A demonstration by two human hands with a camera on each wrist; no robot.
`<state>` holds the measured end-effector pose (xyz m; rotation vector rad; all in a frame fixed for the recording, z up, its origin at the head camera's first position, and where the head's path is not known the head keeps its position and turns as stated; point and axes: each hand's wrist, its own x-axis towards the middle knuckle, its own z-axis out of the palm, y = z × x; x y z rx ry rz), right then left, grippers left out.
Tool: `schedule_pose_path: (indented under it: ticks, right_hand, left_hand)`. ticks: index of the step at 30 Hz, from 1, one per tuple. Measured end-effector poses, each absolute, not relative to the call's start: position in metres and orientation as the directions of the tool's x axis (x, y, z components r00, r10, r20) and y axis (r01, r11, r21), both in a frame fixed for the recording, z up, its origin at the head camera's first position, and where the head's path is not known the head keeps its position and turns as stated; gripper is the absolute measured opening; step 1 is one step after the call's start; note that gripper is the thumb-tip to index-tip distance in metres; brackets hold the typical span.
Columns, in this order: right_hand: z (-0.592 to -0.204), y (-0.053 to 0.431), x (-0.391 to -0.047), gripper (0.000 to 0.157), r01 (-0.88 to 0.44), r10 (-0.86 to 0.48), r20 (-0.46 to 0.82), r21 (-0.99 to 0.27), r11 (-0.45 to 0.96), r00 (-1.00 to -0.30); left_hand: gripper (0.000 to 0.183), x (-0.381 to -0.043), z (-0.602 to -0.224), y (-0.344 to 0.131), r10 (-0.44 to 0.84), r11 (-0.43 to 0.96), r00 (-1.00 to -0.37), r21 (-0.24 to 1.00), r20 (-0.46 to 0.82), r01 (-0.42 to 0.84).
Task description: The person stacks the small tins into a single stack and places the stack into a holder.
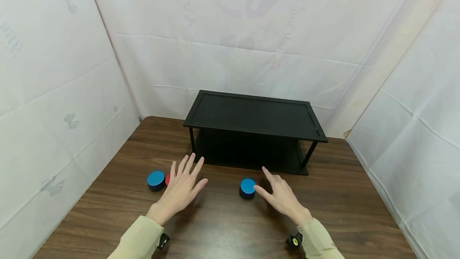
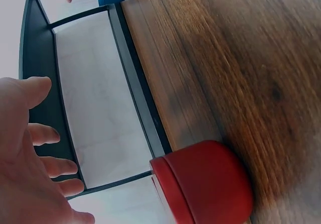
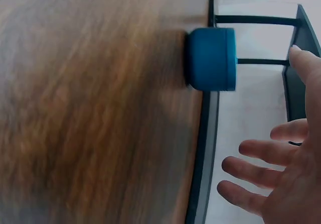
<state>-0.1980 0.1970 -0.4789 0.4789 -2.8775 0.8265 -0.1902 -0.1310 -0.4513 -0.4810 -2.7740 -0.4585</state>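
Observation:
My left hand (image 1: pixel 181 189) hovers with fingers spread, holding nothing; in the head view it partly covers a small round red container (image 1: pixel 167 179). In the left wrist view that red container (image 2: pixel 208 186) stands on the table, apart from the fingers. Just left of it is a blue-topped round container (image 1: pixel 156 180). A second blue-topped round container (image 1: pixel 247 188) lies beside the thumb of my right hand (image 1: pixel 282 195). The right wrist view has this blue container (image 3: pixel 210 59) apart from the right hand (image 3: pixel 288 169), whose fingers are loosely extended and hold nothing.
A black two-level rack (image 1: pixel 255 115) stands at the back of the brown wooden table (image 1: pixel 215 227), with thin posts and a low base shelf. White sheeting (image 1: pixel 233 51) hangs behind and on both sides.

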Motion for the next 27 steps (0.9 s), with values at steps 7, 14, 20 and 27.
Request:
schedule_pose_path:
  ticks: [7,14,20,27]
  right_hand:
    - [-0.483,0.186,-0.199,0.082,-0.338,-0.303,0.152,-0.474,0.813,-0.941]
    - [-0.488,0.179,-0.202,0.086,-0.368,-0.338,0.151,-0.474,0.8,-0.929]
    - [-0.488,0.175,-0.203,0.082,-0.382,-0.356,0.148,-0.478,0.791,-0.923]
    - [-0.492,0.17,-0.204,0.072,-0.373,-0.35,0.14,-0.472,0.799,-0.926]
  left_hand:
    - [0.065,-0.189,-0.451,-0.137,0.262,0.897,-0.901,0.257,0.346,0.36]
    - [0.065,-0.186,-0.45,-0.146,0.235,0.901,-0.906,0.272,0.353,0.339]
    - [0.064,-0.181,-0.452,-0.152,0.206,0.908,-0.914,0.281,0.351,0.312]
    - [0.064,-0.173,-0.456,-0.163,0.17,0.921,-0.917,0.272,0.361,0.279]
